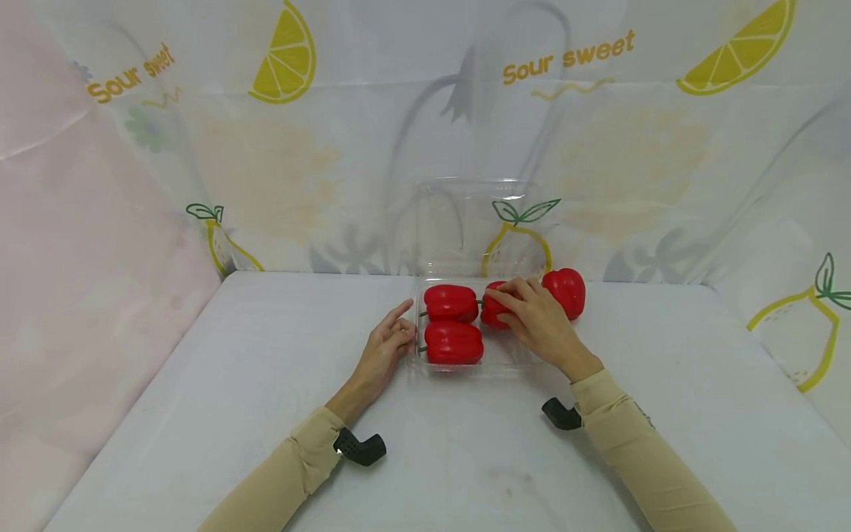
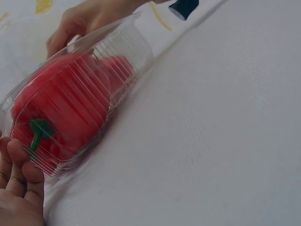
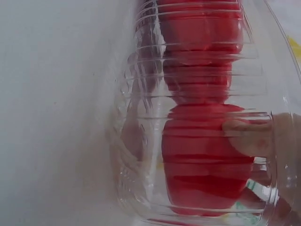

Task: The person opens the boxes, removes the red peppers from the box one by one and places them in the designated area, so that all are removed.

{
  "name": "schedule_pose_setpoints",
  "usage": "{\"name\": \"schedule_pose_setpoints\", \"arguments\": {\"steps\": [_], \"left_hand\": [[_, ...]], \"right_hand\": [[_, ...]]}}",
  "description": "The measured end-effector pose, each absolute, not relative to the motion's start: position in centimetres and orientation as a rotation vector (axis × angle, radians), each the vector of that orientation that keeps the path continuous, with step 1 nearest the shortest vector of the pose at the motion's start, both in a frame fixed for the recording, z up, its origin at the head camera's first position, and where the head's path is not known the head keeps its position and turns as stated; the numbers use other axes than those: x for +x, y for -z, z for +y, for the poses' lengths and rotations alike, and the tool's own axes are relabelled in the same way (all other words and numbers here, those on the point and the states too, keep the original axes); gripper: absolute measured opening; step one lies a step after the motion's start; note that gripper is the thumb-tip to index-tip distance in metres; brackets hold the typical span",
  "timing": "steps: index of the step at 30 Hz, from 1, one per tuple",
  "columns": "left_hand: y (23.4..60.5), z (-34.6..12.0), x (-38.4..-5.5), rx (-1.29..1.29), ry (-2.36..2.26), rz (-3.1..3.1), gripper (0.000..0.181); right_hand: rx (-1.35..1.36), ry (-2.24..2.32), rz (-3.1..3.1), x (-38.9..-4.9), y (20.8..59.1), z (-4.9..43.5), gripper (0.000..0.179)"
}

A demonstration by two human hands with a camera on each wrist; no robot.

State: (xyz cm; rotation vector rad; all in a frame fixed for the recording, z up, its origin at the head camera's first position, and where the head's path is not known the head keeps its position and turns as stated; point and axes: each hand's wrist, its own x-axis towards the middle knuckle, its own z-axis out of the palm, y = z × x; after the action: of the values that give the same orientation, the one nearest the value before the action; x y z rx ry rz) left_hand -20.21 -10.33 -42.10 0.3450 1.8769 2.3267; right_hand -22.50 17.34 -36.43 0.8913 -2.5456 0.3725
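A clear plastic clamshell box (image 1: 505,363) stands on the table with its lid (image 1: 459,222) raised at the back. Two red bell peppers, a rear one (image 1: 450,303) and a front one (image 1: 454,343), lie on their sides in its left half. My right hand (image 1: 535,318) reaches into the box and grips a third bell pepper (image 1: 493,314) in the back right part; in the right wrist view that pepper (image 3: 202,160) shows through the wall. My left hand (image 1: 385,347) touches the box's left wall with its fingers, near a green stem (image 2: 40,132).
Another red bell pepper (image 1: 566,292) stands on the white table (image 1: 452,458) just right of the box, behind my right hand. A printed cloth (image 1: 372,148) hangs behind the table. Black devices (image 1: 362,448) are worn at both wrists.
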Motion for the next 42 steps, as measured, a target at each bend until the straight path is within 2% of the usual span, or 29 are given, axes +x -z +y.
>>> {"name": "schedule_pose_setpoints", "arguments": {"steps": [23, 31, 42], "left_hand": [[42.54, -10.22, -20.3, 0.361, -2.315, 1.932, 0.055], [42.31, -10.11, -20.16, 0.371, -2.3, 1.944, 0.055], [42.3, -10.09, -20.13, 0.367, -2.309, 1.933, 0.054]], "right_hand": [[0.913, -0.208, -2.483, -22.11, 36.45, 16.7, 0.056], [0.922, -0.183, -2.465, -22.04, 36.56, 16.54, 0.064], [0.894, -0.24, -2.482, -22.03, 36.03, 17.0, 0.064]]}}
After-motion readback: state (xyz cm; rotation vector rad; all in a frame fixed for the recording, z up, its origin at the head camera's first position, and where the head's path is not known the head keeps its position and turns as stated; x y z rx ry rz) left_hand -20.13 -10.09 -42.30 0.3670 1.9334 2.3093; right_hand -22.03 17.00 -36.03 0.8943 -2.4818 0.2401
